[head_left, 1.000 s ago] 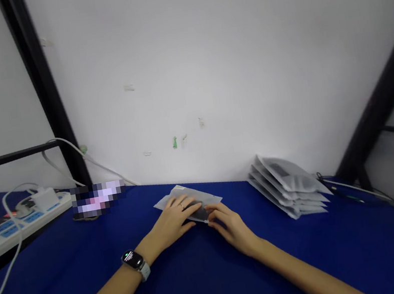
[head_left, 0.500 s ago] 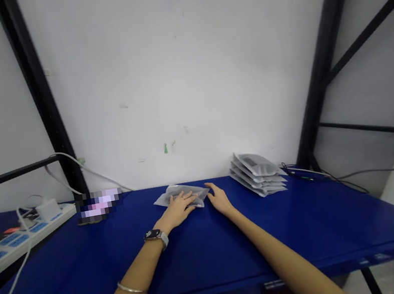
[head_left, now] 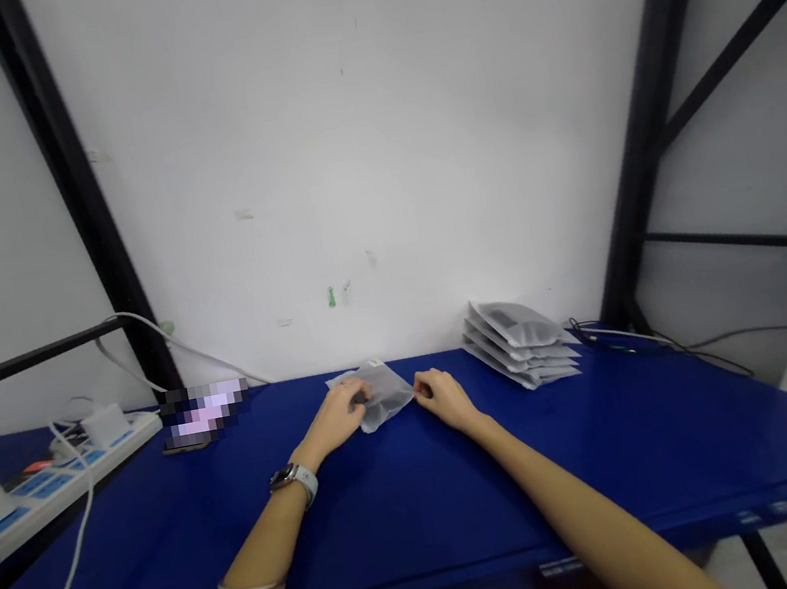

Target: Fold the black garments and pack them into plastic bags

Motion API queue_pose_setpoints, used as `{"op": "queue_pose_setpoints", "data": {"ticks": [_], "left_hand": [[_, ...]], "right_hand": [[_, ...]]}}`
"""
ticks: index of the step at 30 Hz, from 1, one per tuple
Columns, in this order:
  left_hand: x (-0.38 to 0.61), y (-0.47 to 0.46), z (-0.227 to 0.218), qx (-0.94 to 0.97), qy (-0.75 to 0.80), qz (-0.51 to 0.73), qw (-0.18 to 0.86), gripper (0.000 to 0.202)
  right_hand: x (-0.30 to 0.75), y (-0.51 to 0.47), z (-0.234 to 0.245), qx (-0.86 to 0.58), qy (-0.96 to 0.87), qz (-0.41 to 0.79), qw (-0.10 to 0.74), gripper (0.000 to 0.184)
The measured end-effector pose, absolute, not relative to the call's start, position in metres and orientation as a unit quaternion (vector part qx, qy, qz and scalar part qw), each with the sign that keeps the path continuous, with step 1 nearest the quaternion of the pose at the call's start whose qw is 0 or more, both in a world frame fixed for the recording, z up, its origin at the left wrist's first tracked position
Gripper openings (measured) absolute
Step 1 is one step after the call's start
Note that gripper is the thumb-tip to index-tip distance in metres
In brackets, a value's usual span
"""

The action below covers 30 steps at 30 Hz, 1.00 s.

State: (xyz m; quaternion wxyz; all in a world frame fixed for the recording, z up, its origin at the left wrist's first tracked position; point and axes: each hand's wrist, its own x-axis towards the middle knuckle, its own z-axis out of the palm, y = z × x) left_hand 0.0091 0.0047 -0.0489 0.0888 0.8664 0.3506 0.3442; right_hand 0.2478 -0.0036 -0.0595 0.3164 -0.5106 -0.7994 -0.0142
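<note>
In the head view, your left hand (head_left: 339,418) is curled, its fingers (head_left: 357,394) closed over the left edge of the frosted plastic bag (head_left: 383,398) and holding it. Your right hand (head_left: 447,400) sits just beside the bag, its fingers (head_left: 422,387) bent and touching the bag's right edge; whether they pinch it, you cannot tell. The bag lies between your hands on the blue table (head_left: 415,504), a little to the left of the stack of flat grey bags (head_left: 520,343), not touching it.
</note>
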Motion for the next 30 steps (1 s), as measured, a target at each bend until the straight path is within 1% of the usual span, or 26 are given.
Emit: {"op": "queue_pose_setpoints", "data": {"ticks": [1,2,5,6,9,13,18,24,30], "left_hand": [[0.010,0.001,-0.047,0.870,0.351,0.334,0.088,0.016],[0.012,-0.002,-0.046,0.877,0.350,0.317,0.085,0.010],[0.015,-0.008,-0.045,0.898,0.344,0.268,0.059,0.025],[0.016,-0.009,-0.046,0.903,0.341,0.259,0.044,0.024],[0.015,-0.008,-0.047,0.908,0.333,0.254,-0.003,0.011],[0.011,-0.005,-0.046,0.908,0.331,0.254,-0.032,0.015],[0.007,0.001,-0.046,0.910,0.332,0.247,-0.036,0.018],[0.005,0.007,-0.047,0.912,0.335,0.232,-0.041,0.018],[0.003,0.004,-0.045,0.909,0.349,0.229,0.018,0.016]], "right_hand": [[0.247,-0.005,-0.059,-0.513,-0.800,-0.030,0.309,0.011],[0.246,-0.007,-0.058,-0.516,-0.800,-0.042,0.304,0.011],[0.245,-0.010,-0.055,-0.528,-0.791,-0.052,0.303,0.007],[0.245,-0.011,-0.055,-0.530,-0.790,-0.053,0.304,0.008],[0.246,-0.012,-0.055,-0.522,-0.797,-0.058,0.297,0.010],[0.246,-0.011,-0.055,-0.514,-0.810,-0.050,0.278,0.011],[0.246,-0.011,-0.051,-0.498,-0.835,-0.027,0.232,0.014],[0.249,-0.007,-0.050,-0.488,-0.851,-0.050,0.188,0.015],[0.250,-0.007,-0.049,-0.473,-0.861,-0.021,0.184,0.016]]}}
